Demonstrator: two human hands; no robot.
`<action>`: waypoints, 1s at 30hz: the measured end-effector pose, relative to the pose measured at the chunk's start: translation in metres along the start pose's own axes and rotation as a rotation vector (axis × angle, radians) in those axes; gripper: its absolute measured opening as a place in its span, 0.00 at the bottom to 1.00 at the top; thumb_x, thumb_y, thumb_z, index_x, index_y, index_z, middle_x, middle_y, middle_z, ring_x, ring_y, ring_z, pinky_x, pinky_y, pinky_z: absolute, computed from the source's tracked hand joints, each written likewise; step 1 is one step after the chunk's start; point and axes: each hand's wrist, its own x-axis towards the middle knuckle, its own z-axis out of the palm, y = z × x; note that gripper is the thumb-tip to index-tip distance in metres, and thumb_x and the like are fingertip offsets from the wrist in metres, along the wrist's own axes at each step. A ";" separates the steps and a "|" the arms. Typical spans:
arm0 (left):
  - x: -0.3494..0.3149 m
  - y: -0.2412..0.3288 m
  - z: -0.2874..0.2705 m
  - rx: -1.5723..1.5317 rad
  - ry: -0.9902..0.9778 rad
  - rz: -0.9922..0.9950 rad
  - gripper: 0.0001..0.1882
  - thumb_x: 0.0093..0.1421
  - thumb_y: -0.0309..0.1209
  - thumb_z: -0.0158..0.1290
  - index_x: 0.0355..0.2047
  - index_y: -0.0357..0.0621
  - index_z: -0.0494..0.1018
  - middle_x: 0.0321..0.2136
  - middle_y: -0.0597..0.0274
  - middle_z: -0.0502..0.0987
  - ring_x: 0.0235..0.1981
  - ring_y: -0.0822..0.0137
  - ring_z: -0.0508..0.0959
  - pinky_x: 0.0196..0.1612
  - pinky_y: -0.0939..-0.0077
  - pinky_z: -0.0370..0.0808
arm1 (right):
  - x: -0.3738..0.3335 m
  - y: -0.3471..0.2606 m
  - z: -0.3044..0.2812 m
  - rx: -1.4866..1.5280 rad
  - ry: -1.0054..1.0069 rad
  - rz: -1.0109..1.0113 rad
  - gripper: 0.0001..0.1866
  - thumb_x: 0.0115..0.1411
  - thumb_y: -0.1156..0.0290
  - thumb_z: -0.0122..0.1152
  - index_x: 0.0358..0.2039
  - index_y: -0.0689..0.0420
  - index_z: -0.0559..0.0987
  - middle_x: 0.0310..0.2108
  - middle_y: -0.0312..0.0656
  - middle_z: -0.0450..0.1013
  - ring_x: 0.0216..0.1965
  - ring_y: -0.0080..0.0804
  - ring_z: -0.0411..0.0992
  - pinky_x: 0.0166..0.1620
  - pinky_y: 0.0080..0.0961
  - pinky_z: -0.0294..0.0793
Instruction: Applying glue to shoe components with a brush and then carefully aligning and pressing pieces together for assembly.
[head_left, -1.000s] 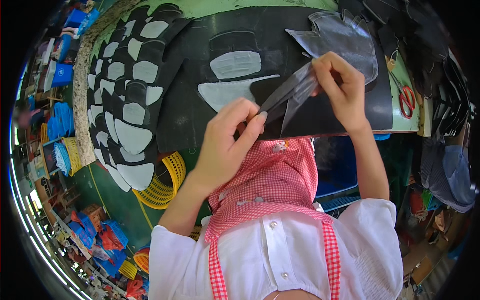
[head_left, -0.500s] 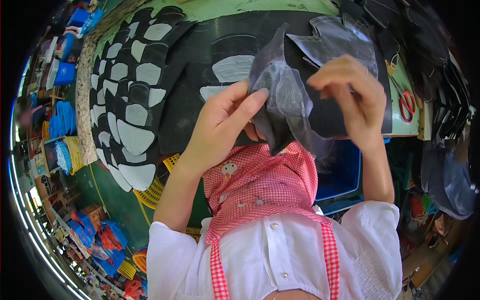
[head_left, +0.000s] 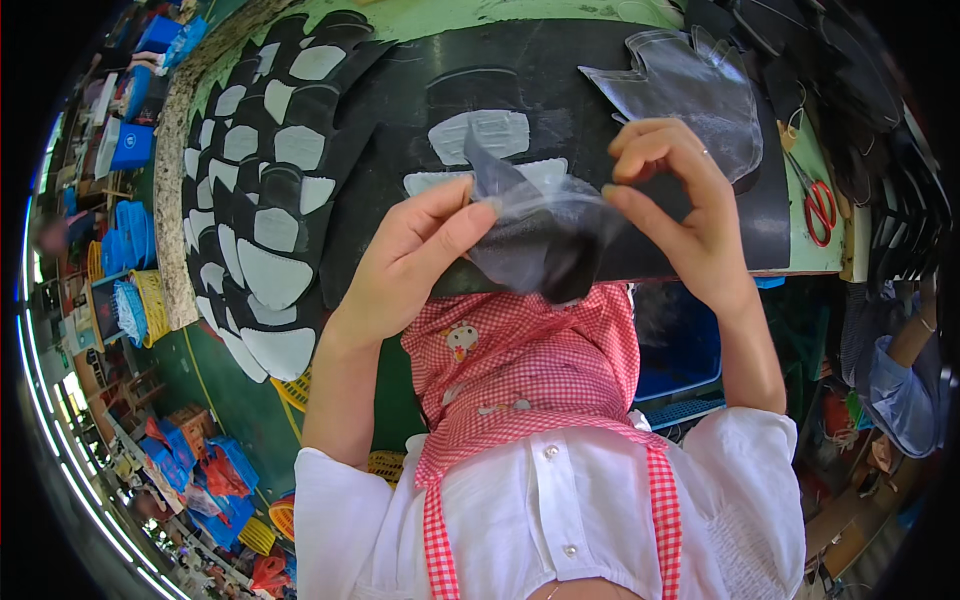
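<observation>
In front of my apron, above the near edge of the table, my left hand pinches a thin, see-through grey sheet piece between thumb and fingers. My right hand is closed at the opposite edge of it, thumb and fingertips together, so the piece stretches between both hands. Its lower part looks darker and is blurred. Behind it, on a black sheet, lie two white-coated patches on black pieces, one upper patch and one lower patch partly hidden by my left hand. A stack of similar clear pieces lies farther right.
Overlapping black pieces with white patches cover the table's left side. Red-handled scissors lie at the right edge, beside dark hanging pieces. Below the table is a blue bin. Another person's arm shows at far right.
My right hand has come down and inward from beside the sheet onto its edge. The crumpled piece is now spread between my hands, and the other person's arm has come into view.
</observation>
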 end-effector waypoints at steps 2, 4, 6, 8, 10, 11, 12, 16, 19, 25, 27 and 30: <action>0.001 0.006 0.000 0.166 0.057 0.057 0.12 0.67 0.34 0.45 0.34 0.38 0.72 0.27 0.73 0.71 0.31 0.83 0.70 0.32 0.86 0.71 | 0.002 -0.008 -0.005 -0.017 -0.030 -0.082 0.07 0.50 0.77 0.66 0.29 0.59 0.76 0.36 0.40 0.70 0.35 0.29 0.69 0.40 0.22 0.69; 0.001 0.003 -0.002 0.157 0.065 0.053 0.12 0.67 0.35 0.45 0.34 0.38 0.72 0.27 0.73 0.70 0.31 0.84 0.70 0.31 0.87 0.71 | 0.006 -0.019 -0.014 -0.077 -0.160 -0.193 0.12 0.44 0.74 0.70 0.32 0.56 0.79 0.40 0.44 0.70 0.37 0.33 0.70 0.42 0.24 0.69; 0.002 0.003 -0.002 0.148 0.070 0.051 0.13 0.67 0.36 0.45 0.34 0.39 0.72 0.27 0.74 0.70 0.30 0.84 0.69 0.31 0.88 0.70 | 0.002 -0.028 -0.011 -0.191 -0.192 -0.209 0.12 0.40 0.73 0.70 0.29 0.55 0.79 0.41 0.43 0.70 0.40 0.36 0.69 0.44 0.28 0.68; 0.005 0.006 0.003 0.093 0.120 0.040 0.13 0.66 0.37 0.46 0.34 0.40 0.73 0.28 0.74 0.69 0.29 0.85 0.68 0.29 0.90 0.69 | 0.000 -0.028 -0.005 -0.256 -0.199 -0.197 0.12 0.39 0.72 0.69 0.28 0.56 0.79 0.41 0.45 0.70 0.42 0.39 0.69 0.46 0.30 0.67; 0.005 0.001 0.000 0.094 0.097 0.049 0.13 0.66 0.37 0.46 0.36 0.39 0.73 0.29 0.73 0.71 0.30 0.85 0.70 0.30 0.90 0.71 | -0.001 -0.025 0.004 -0.343 -0.104 -0.155 0.13 0.37 0.72 0.73 0.25 0.53 0.77 0.38 0.37 0.69 0.35 0.34 0.67 0.41 0.31 0.68; 0.005 0.000 -0.002 0.094 0.076 0.058 0.14 0.67 0.37 0.46 0.37 0.38 0.72 0.30 0.72 0.72 0.31 0.85 0.72 0.31 0.89 0.72 | -0.002 -0.023 0.006 -0.343 -0.103 -0.156 0.13 0.37 0.72 0.73 0.25 0.53 0.77 0.38 0.37 0.69 0.35 0.34 0.67 0.41 0.31 0.68; 0.005 0.001 0.002 0.095 0.076 0.058 0.14 0.67 0.37 0.46 0.37 0.38 0.72 0.30 0.72 0.72 0.31 0.85 0.72 0.31 0.89 0.72 | -0.002 -0.021 0.009 -0.312 -0.112 -0.136 0.12 0.38 0.73 0.72 0.24 0.53 0.77 0.38 0.36 0.69 0.35 0.34 0.67 0.40 0.30 0.69; 0.006 0.006 0.003 -0.200 0.121 0.036 0.17 0.67 0.39 0.42 0.41 0.35 0.71 0.31 0.59 0.77 0.30 0.71 0.79 0.34 0.77 0.79 | -0.003 -0.022 0.008 -0.214 -0.118 -0.202 0.12 0.36 0.78 0.69 0.24 0.53 0.77 0.36 0.35 0.70 0.36 0.34 0.67 0.39 0.29 0.69; 0.009 -0.006 -0.020 -0.503 0.085 0.012 0.19 0.68 0.39 0.38 0.42 0.34 0.70 0.29 0.52 0.78 0.26 0.61 0.81 0.28 0.67 0.82 | -0.010 -0.023 -0.001 -0.170 -0.110 -0.398 0.15 0.31 0.80 0.69 0.23 0.53 0.78 0.35 0.35 0.70 0.37 0.36 0.68 0.39 0.29 0.70; 0.013 -0.008 -0.021 -0.437 0.117 0.061 0.15 0.68 0.36 0.41 0.38 0.37 0.71 0.28 0.56 0.78 0.25 0.66 0.80 0.25 0.72 0.81 | -0.019 -0.016 -0.002 -0.228 -0.129 -0.440 0.16 0.27 0.78 0.70 0.22 0.52 0.78 0.32 0.34 0.70 0.37 0.37 0.68 0.38 0.30 0.70; 0.014 -0.007 -0.016 -0.418 0.166 0.068 0.14 0.67 0.36 0.42 0.37 0.38 0.71 0.27 0.59 0.77 0.26 0.67 0.80 0.25 0.73 0.81 | -0.024 -0.016 -0.002 -0.211 -0.094 -0.511 0.15 0.26 0.76 0.71 0.20 0.52 0.78 0.31 0.34 0.69 0.37 0.36 0.68 0.37 0.29 0.70; 0.014 -0.003 -0.003 -0.243 0.326 0.146 0.12 0.67 0.36 0.44 0.34 0.40 0.70 0.25 0.65 0.74 0.28 0.73 0.78 0.27 0.75 0.81 | -0.014 -0.021 -0.012 -0.205 -0.158 -0.388 0.22 0.32 0.71 0.74 0.33 0.56 0.77 0.39 0.40 0.69 0.41 0.42 0.68 0.44 0.32 0.69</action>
